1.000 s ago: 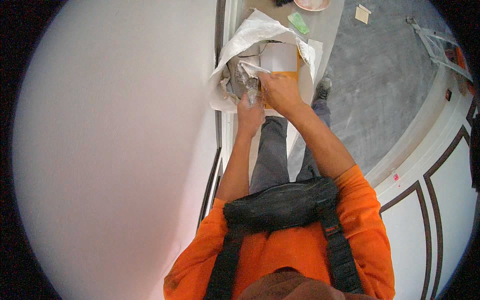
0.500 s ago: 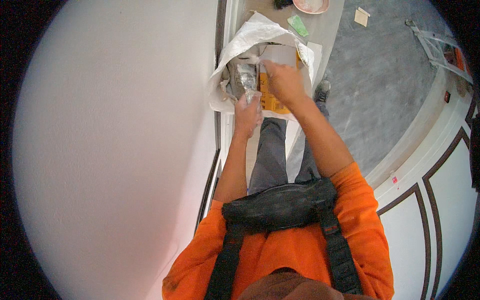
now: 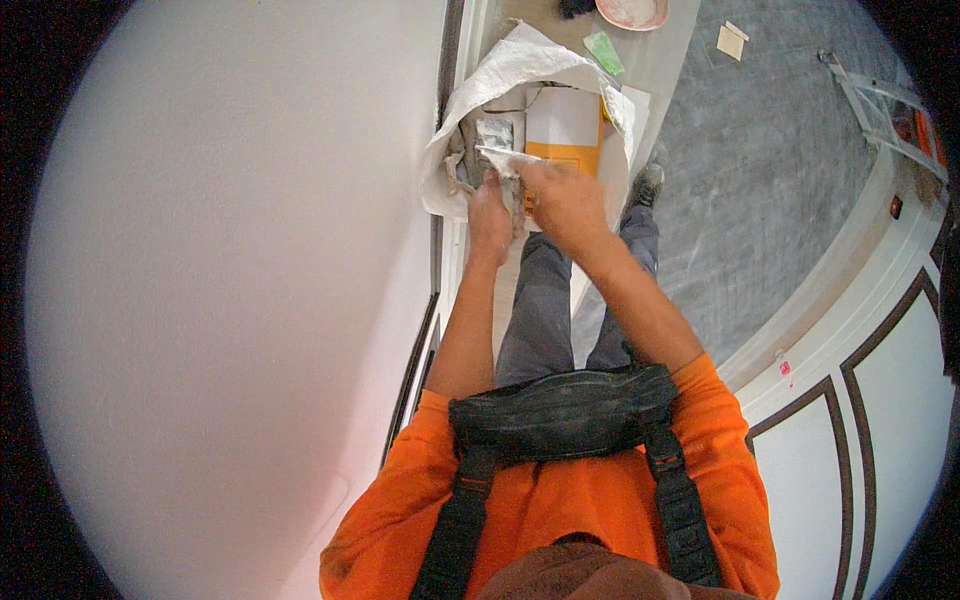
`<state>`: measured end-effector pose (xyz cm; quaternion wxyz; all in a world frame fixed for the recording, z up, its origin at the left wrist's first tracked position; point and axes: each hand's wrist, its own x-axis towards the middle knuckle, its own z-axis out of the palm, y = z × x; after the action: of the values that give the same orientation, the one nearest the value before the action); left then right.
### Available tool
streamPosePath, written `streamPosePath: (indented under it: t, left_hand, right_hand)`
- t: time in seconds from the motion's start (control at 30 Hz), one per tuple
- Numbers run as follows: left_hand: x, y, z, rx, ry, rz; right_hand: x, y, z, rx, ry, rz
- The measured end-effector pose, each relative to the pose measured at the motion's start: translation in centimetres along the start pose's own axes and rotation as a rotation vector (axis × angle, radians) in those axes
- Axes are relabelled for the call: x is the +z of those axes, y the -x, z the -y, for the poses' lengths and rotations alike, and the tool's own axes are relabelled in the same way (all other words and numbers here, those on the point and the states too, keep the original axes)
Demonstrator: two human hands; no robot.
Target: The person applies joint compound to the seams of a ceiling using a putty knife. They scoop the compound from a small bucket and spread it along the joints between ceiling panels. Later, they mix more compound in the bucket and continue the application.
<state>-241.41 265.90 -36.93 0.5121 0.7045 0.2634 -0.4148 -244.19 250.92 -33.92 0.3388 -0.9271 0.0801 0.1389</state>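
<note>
Both my hands are over the mouth of an open white woven sack (image 3: 520, 60). My left hand (image 3: 489, 222) is closed round the handle of a putty knife (image 3: 494, 131), its broad metal blade pointing away from me and smeared with pale filler. Closed around a second putty knife (image 3: 503, 160) is my right hand (image 3: 567, 205), slightly blurred; that blade lies across the first one, pointing left, coated white. Below them, inside the sack, a yellow and white package (image 3: 563, 125) shows, partly hidden by my right hand.
A smooth pale wall (image 3: 240, 280) rises close on my left. Beyond the sack are a green piece (image 3: 603, 53) and a reddish bowl (image 3: 634, 12) holding white material. Farther right lie beige scraps (image 3: 731, 41) on the grey floor (image 3: 770, 180), near a metal ladder-like frame (image 3: 880, 120).
My right hand has drawn nearer and its blade has come left across the blade in my left hand. More of the package shows now. My left hand stays nearly in place.
</note>
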Motion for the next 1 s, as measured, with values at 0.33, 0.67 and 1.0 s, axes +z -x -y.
streamPosePath:
  t: [0.33, 0.67, 1.0]
  left_hand:
    - [1.3, -0.4, 2.7, 0.205, -0.022, -0.071]
    - [2.6, 1.2, 1.0, -0.047, 0.197, -0.105]
    - [0.4, -1.7, 5.4, 0.561, -0.525, -0.156]
  right_hand:
    - [2.0, 0.1, -0.1, 0.019, -0.053, -0.023]
    - [0.1, -1.1, -0.4, 0.060, 0.012, 0.121]
    - [0.6, -0.5, 0.3, 0.006, -0.004, 0.082]
